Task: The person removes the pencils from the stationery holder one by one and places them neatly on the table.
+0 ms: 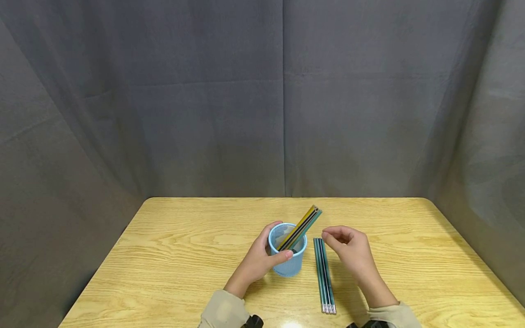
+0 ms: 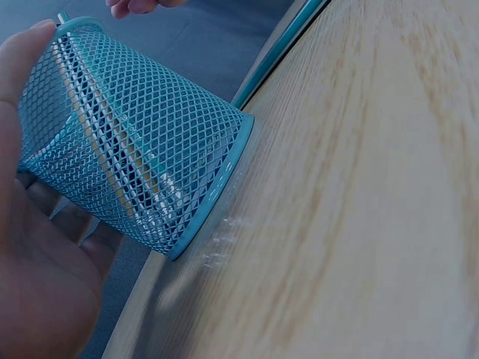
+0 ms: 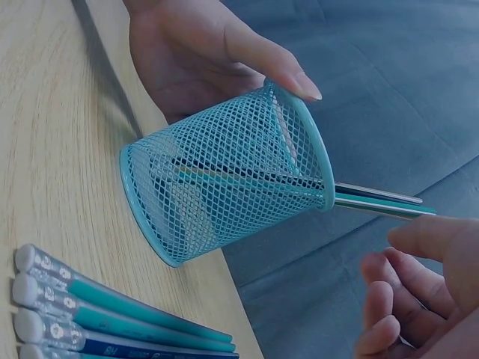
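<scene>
A light blue mesh pencil cup [image 1: 288, 266] stands on the table, and my left hand [image 1: 261, 256] grips it from the left. The thumb lies at the rim, with the other fingers round the far side. Inside, several pencils [image 1: 301, 229] in yellow, black and teal lean to the right, their upper ends above the rim. My right hand [image 1: 350, 248] hovers right of the cup, fingers loosely curled with nothing between them. In the right wrist view its fingertips are close to the pencils' upper ends. Beneath and left of it, several teal and dark pencils [image 1: 324, 275] lie side by side.
The wooden table [image 1: 184, 255] has rounded far corners. Grey curtains [image 1: 213, 114] hang behind it and along both sides. White eraser ends [image 3: 28, 292] of the lying pencils point toward the table's near edge.
</scene>
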`<state>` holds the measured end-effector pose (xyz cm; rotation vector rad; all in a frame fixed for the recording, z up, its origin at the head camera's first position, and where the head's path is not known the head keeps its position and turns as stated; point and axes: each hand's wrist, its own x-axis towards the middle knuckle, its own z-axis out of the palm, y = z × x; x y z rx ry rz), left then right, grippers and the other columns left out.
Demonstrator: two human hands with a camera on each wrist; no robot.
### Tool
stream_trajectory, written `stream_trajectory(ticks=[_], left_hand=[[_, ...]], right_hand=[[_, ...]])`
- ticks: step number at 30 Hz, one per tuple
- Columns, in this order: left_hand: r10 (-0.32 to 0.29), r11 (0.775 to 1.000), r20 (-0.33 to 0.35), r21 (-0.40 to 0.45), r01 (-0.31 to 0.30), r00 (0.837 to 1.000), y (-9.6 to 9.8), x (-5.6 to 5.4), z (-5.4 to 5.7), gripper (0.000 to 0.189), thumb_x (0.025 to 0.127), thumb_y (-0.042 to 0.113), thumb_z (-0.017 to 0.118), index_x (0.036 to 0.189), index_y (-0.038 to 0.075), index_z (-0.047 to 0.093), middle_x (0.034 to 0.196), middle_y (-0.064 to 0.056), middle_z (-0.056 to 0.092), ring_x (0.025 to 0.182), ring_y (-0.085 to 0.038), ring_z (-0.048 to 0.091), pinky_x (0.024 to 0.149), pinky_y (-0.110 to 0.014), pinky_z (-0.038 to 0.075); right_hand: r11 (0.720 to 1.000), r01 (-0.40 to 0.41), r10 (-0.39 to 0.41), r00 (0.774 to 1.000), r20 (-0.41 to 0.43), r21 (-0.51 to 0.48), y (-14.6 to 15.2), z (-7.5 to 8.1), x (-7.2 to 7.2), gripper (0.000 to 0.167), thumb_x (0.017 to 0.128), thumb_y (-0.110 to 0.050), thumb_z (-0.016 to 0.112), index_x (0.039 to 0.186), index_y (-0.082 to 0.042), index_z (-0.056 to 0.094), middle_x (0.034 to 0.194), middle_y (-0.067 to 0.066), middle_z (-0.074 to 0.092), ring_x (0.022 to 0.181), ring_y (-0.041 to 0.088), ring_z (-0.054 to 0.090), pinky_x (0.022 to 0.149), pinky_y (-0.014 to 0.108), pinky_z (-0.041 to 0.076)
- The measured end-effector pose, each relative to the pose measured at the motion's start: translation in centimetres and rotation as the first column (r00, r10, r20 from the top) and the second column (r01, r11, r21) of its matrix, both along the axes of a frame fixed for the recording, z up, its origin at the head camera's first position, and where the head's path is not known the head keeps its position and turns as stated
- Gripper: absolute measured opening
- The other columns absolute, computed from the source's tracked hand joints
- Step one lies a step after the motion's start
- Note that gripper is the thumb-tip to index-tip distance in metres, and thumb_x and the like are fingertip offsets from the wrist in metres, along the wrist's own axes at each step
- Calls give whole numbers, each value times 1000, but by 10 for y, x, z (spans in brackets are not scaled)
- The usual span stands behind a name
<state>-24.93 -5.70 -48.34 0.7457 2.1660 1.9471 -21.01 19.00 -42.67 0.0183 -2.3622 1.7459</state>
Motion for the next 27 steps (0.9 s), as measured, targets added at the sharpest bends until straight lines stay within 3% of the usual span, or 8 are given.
stream_trajectory(ticks=[18,27], left_hand=[[1,1000,3,0,-1,1000,0,0,1,75,88,34,75,150,29,34,140,-9,50,125,-20,49,106,-50,36],[5,1000,12,-5,-5,1000,1,0,0,74,88,33,75,150,29,34,139,-6,51,125,-19,49,106,-49,35]], right_hand=[[999,-4,5,1000,-30,49,-8,-2,1,24,93,-20,72,112,-5,72,98,6,71,89,14,60,73,25,48],[1000,-15,16,999,-34,28,-14,-3,1,25,93,-20,72,113,-5,72,101,7,72,91,15,61,77,24,48]])
